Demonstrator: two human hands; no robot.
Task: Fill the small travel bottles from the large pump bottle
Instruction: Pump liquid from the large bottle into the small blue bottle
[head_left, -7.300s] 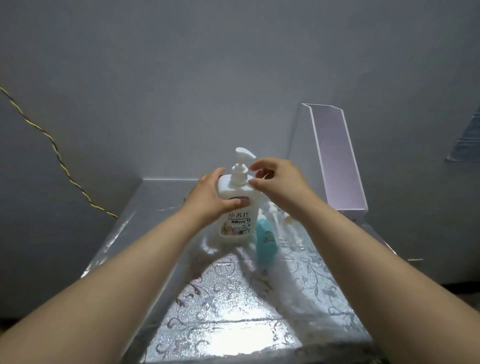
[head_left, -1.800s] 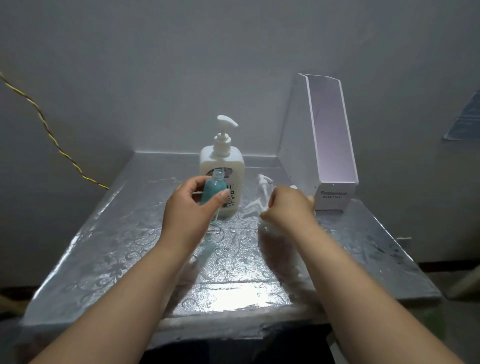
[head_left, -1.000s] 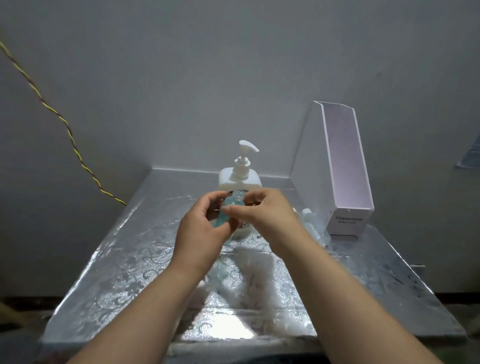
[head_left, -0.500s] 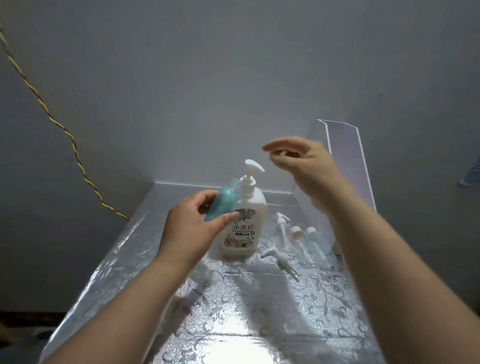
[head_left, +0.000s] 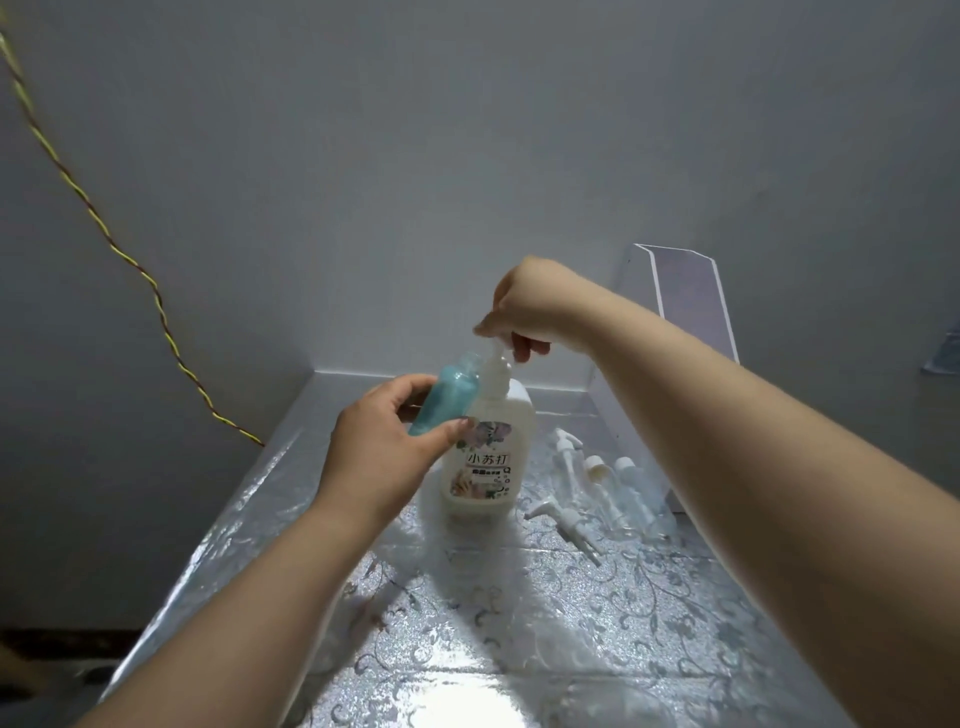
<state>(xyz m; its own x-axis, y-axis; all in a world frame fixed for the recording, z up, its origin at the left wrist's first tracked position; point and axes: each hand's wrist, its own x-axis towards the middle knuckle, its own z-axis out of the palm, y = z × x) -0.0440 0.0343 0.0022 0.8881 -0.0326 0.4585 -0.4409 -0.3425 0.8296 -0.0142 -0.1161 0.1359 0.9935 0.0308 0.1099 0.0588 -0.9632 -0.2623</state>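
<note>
The large white pump bottle (head_left: 488, 457) stands upright on the silver patterned table (head_left: 571, 623). My left hand (head_left: 387, 447) grips a small teal travel bottle (head_left: 444, 397), tilted with its open neck up beside the pump's spout. My right hand (head_left: 524, 306) sits on top of the pump head, fingers curled down over it; the nozzle is hidden under them. Clear small bottles (head_left: 623, 493) and a loose small pump top (head_left: 563, 519) lie to the right of the large bottle.
A white open-topped file box (head_left: 680, 312) stands at the back right against the wall. A yellow twisted cord (head_left: 130, 260) runs down the wall on the left. The table's left edge drops off near my left forearm.
My right hand has come down from the air onto the pump head. My left hand has brought the teal bottle's neck closer under the spout.
</note>
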